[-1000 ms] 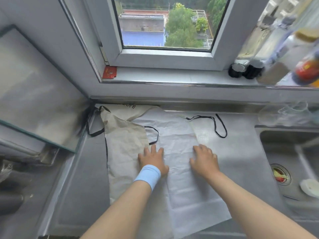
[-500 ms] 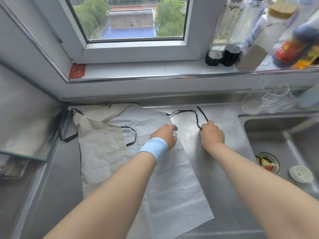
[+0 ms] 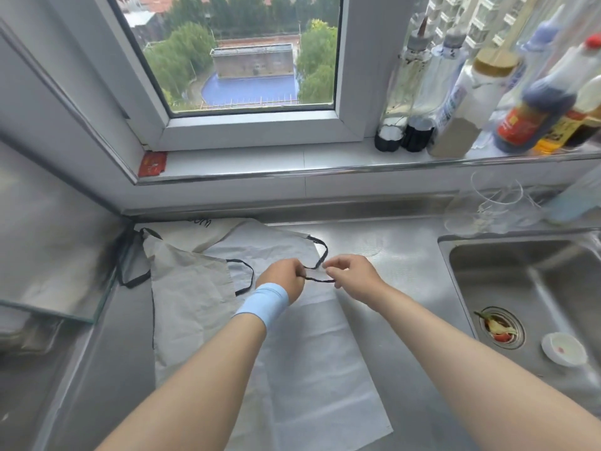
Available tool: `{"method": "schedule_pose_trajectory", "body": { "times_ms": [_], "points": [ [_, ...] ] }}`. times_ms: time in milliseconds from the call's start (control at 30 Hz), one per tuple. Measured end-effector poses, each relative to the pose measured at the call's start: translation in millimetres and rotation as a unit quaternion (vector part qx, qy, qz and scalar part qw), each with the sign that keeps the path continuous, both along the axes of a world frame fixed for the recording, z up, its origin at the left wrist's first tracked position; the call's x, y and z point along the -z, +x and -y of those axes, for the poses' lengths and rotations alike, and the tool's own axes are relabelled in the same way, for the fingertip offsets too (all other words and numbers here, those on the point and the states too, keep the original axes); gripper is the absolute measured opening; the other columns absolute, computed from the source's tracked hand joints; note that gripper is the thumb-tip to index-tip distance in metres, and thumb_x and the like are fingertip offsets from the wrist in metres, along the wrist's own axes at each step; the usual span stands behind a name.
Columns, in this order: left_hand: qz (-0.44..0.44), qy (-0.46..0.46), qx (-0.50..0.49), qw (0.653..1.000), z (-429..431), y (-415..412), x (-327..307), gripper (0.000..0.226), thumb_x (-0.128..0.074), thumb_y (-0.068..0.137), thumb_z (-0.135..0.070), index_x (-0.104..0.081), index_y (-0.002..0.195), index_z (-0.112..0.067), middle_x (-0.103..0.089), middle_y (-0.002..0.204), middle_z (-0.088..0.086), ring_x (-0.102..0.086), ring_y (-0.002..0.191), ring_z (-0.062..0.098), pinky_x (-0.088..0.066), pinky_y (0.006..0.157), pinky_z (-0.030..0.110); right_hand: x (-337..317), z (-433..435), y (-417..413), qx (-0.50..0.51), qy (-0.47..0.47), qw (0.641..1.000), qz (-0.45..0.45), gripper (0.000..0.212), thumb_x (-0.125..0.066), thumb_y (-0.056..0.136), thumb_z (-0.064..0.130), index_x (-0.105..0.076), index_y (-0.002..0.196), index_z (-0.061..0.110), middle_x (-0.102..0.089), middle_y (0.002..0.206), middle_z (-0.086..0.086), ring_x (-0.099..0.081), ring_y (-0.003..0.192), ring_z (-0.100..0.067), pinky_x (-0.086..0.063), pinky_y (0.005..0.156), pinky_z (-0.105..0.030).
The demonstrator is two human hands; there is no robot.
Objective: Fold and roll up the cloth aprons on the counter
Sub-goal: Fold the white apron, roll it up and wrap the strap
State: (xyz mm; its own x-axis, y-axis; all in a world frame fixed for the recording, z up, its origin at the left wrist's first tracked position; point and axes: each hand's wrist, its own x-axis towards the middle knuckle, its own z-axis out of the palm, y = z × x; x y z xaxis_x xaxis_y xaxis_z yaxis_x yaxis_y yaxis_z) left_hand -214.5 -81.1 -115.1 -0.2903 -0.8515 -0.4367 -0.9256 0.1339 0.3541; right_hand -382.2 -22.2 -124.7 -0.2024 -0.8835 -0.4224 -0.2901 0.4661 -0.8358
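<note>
Head view: black strap between both hands' fingers.

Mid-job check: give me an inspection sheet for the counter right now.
Surface: steel counter, sink at right.
Job's things: white apron laid flat, overlapping beige apron; neither rolled.
Clutter: small white dish and food scraps in sink.
Grippers: left hand and right hand both pinch the black strap.
Cables: nothing seen.
Surroundings: window, bottles on sill, glass panel at left.
</note>
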Motion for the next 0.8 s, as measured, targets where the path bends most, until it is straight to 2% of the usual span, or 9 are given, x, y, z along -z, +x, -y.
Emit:
{"method": "schedule_pose_trajectory", "body": {
  "times_ms": [100,167,367,433,500,567,633,700,800],
  "points": [
    [0.177,0.078,0.058,0.979,-4,37,4,0.035,-0.049,0.083,-0.014,-0.069,0.11,-0.022,-0.066,0.117,0.002,-0.064,0.104,0.027,-0.052,0.089,0.032,17,-9,7,-0.043,0.057,0.99,-0.122,0.018,-0.057,0.088,0.018,-0.07,0.095,0.028,-0.069,0.105,0.007,-0.062,0.104,-0.015,-0.048,0.086,-0.026],
    [0.221,0.107,0.078,0.966,-11,57,10,0.037,-0.05,0.086,-0.015,-0.066,0.118,-0.025,-0.056,0.129,0.002,-0.06,0.112,0.028,-0.05,0.096,0.034,25,-17,16,-0.055,0.086,0.98,-0.168,0.031,-0.05,0.087,0.014,-0.069,0.108,0.026,-0.062,0.12,0.0,-0.051,0.12,-0.022,-0.044,0.098,-0.033],
    [0.056,-0.055,0.059,0.995,-40,59,18,0.038,-0.053,0.089,-0.025,-0.054,0.124,-0.037,-0.032,0.146,-0.006,-0.034,0.133,0.02,-0.039,0.102,0.036,27,-27,52,0.018,0.097,0.978,-0.186,0.052,-0.041,0.089,0.007,-0.051,0.137,0.022,-0.042,0.142,-0.006,-0.03,0.133,-0.027,-0.039,0.106,-0.042],
    [0.079,-0.002,0.076,0.994,-58,50,26,0.057,-0.058,0.086,-0.041,-0.038,0.139,-0.039,-0.015,0.157,-0.003,-0.019,0.143,0.024,-0.032,0.11,0.041,26,-35,64,0.036,0.106,0.976,-0.184,0.057,-0.043,0.088,0.007,-0.045,0.143,0.021,-0.039,0.146,-0.005,-0.027,0.136,-0.027,-0.037,0.107,-0.042],
    [0.117,0.069,0.091,0.987,-76,47,35,0.094,-0.066,0.074,-0.058,-0.014,0.15,-0.04,0.01,0.161,-0.001,0.008,0.148,0.029,-0.019,0.117,0.05,27,-41,75,0.062,0.1,0.979,-0.167,0.06,-0.046,0.087,0.008,-0.04,0.146,0.019,-0.034,0.148,-0.007,-0.026,0.137,-0.028,-0.033,0.108,-0.038],
    [0.137,0.088,0.107,0.981,-88,48,44,0.119,-0.071,0.064,-0.066,0.005,0.152,-0.04,0.027,0.158,-0.001,0.025,0.144,0.032,-0.006,0.118,0.054,26,-43,80,0.091,0.096,0.983,-0.131,0.065,-0.054,0.087,0.011,-0.033,0.149,0.014,-0.031,0.149,-0.012,-0.034,0.134,-0.033,-0.033,0.107,-0.035],
    [0.135,0.073,0.116,0.981,-94,51,50,0.125,-0.073,0.061,-0.065,0.011,0.151,-0.041,0.03,0.157,-0.001,0.029,0.143,0.032,-0.001,0.118,0.055,24,-41,80,0.131,0.123,0.981,-0.067,0.072,-0.058,0.086,0.016,-0.026,0.15,0.012,-0.035,0.147,-0.013,-0.048,0.125,-0.034,-0.04,0.1,-0.035],
    [0.119,0.062,0.112,0.985,-93,56,50,0.116,-0.07,0.065,-0.063,0.004,0.151,-0.041,0.024,0.159,-0.003,0.023,0.145,0.03,-0.003,0.119,0.052,19,-42,77,0.147,0.17,0.974,-0.016,0.071,-0.059,0.08,0.02,-0.032,0.145,0.01,-0.054,0.132,-0.011,-0.058,0.104,-0.029,-0.047,0.088,-0.033],
    [0.002,0.046,0.041,0.998,-87,63,42,0.08,-0.065,0.078,-0.044,-0.027,0.148,-0.036,-0.002,0.162,-0.003,-0.001,0.149,0.023,-0.014,0.119,0.04,6,-46,71,0.115,0.212,0.97,-0.014,0.044,-0.06,0.064,0.025,-0.064,0.103,0.005,-0.067,0.088,-0.005,-0.064,0.074,-0.024,-0.051,0.063,-0.026]
  ]
}}
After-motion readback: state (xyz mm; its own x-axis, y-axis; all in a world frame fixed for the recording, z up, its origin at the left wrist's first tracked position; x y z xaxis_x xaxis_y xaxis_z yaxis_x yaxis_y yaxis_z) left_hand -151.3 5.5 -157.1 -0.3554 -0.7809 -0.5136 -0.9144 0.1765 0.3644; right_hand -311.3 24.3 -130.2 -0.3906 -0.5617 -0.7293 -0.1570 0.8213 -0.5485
